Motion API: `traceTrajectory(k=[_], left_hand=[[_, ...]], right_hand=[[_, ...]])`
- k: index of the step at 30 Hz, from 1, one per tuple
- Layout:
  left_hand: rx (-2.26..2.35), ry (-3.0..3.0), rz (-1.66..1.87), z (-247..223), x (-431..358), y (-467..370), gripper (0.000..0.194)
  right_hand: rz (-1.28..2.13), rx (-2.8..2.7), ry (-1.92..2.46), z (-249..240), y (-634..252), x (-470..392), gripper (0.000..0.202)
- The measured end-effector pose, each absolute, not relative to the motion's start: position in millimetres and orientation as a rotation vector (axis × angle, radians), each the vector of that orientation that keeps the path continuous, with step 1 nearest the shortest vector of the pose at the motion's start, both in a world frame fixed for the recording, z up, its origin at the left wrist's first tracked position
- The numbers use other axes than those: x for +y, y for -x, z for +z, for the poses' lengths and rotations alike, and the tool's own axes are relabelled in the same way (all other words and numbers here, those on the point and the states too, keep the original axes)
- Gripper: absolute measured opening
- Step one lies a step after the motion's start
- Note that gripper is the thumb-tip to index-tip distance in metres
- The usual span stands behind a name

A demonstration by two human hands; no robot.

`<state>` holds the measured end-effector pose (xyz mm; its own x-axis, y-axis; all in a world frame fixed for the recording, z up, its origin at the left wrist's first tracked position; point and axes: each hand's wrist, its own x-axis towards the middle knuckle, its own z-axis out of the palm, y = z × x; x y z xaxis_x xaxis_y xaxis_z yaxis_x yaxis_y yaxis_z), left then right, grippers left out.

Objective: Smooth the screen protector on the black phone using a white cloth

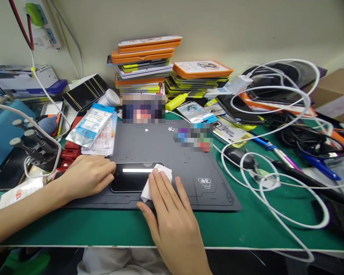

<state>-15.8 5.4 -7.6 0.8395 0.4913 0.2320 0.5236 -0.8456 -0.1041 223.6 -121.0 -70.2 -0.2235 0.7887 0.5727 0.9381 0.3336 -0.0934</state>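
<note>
A dark smartphone (129,181) lies flat and lengthwise on a grey work mat (166,145), a bright light reflection across its glass. My left hand (93,173) is closed, with curled fingers at the phone's left end. Over the right end of the phone is a folded white wipe (146,192). My right hand (172,210) presses on this wipe with straight, flat fingers, the thumb spread away to the left. Part of the wipe and the phone's right end are hidden under those fingers.
Stacked orange and yellow boxes (145,57) stand against the wall. To the right, a looped white cable (263,202) sprawls over the green table (103,229). Blue-and-white packets (90,124) and a screwdriver holder (40,152) are on the left. A yellow-green tube (176,102) lies behind the mat.
</note>
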Motion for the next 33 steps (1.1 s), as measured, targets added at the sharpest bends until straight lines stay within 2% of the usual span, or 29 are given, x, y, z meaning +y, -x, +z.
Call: traceTrajectory(k=[3,8,10,23,33], left_hand=[[-0.849,2.832,-0.203,-3.5,8.0,11.1,0.025],[-1.009,2.865,0.215,7.7,21.8,-12.0,0.025],[-1.047,2.861,0.278,8.7,26.0,-19.1,0.027],[-1.237,2.877,0.183,-2.7,23.0,-21.3,0.024],[-1.203,2.938,-0.128,-11.0,22.4,-16.6,0.029]], right_hand=[[-0.352,-2.057,1.506,-71.0,-223.1,-120.6,0.057],[-0.321,-2.053,1.49,-71.7,-223.8,-120.5,0.056],[-0.304,-2.049,1.485,-72.4,-224.5,-120.5,0.057],[-0.2,-2.02,1.426,-78.0,-228.5,-123.5,0.053],[-0.173,-2.021,1.424,-79.8,-227.9,-124.8,0.052]])
